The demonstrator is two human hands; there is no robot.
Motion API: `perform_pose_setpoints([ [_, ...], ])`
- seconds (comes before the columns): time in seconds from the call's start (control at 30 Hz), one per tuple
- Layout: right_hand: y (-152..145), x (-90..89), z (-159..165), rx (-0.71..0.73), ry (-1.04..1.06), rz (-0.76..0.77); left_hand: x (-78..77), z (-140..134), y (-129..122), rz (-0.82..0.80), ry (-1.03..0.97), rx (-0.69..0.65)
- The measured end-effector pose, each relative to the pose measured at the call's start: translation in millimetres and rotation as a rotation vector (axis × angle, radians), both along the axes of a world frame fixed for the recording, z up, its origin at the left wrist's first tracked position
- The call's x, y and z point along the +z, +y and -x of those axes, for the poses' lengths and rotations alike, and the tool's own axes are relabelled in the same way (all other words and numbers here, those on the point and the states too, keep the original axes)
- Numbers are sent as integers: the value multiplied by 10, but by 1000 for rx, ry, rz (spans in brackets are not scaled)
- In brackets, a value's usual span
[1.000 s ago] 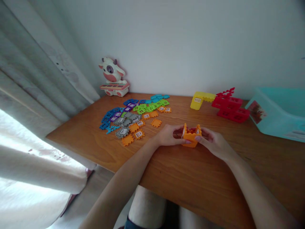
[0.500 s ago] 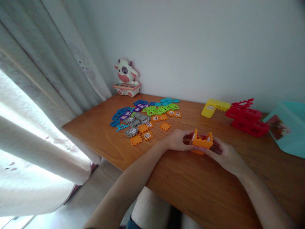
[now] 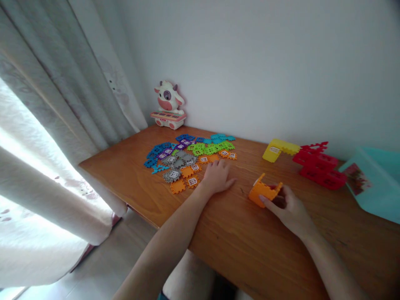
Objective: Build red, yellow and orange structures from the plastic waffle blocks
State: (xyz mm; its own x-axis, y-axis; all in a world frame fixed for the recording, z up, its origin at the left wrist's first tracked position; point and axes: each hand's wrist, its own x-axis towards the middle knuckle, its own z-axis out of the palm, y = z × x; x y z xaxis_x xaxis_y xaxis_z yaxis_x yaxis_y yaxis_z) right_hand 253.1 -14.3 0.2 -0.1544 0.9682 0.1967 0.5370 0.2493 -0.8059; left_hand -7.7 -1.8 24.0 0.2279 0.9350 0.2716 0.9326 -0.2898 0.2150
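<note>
My right hand (image 3: 292, 212) grips a small orange structure of joined notched tiles (image 3: 261, 195) by its right side, thumb on the front panel. Two upright sides rise from that structure, and its top is open. Farther left, my left hand (image 3: 216, 177) lies palm down on the table, fingers stretched forward and thumb out to the side. Beside its wrist are loose orange tiles (image 3: 178, 186), some with white window inserts. Whatever lies under the left palm and fingers is hidden.
Blue, purple, grey and green tiles (image 3: 212, 147) spread over the wooden table (image 3: 125, 162). A cow toy keyboard (image 3: 168, 106) stands by the wall. To the right are a yellow joined piece (image 3: 271, 152), a red structure (image 3: 321, 168) and a translucent teal bin (image 3: 371, 187).
My left hand has let go of the orange structure and moved left to the loose tiles, covering the spot of a single orange tile. My right hand keeps the structure, now tilted.
</note>
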Motion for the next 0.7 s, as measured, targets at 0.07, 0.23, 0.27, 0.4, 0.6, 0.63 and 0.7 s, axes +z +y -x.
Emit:
perform_pose_setpoints([
  [0.07,-20,3,64,-105,-86,-22,-7,-16,-7,41,30,232],
  [0.23,-70,0,186,-304,-224,-77,6,-27,0,126,48,323],
  [0.27,-75,-4,185,-300,-190,-94,12,-25,5,129,39,308],
  [0.4,-94,-15,125,-178,0,-165,6,-22,38,136,3,241],
  [0.6,-133,1,84,-209,102,-249,43,-93,158,194,-976,115],
  [0.63,-137,3,88,-233,92,-283,71,-108,172,275,-1213,85],
  [0.7,-144,5,101,-269,70,-374,129,-134,182,446,-1588,23],
])
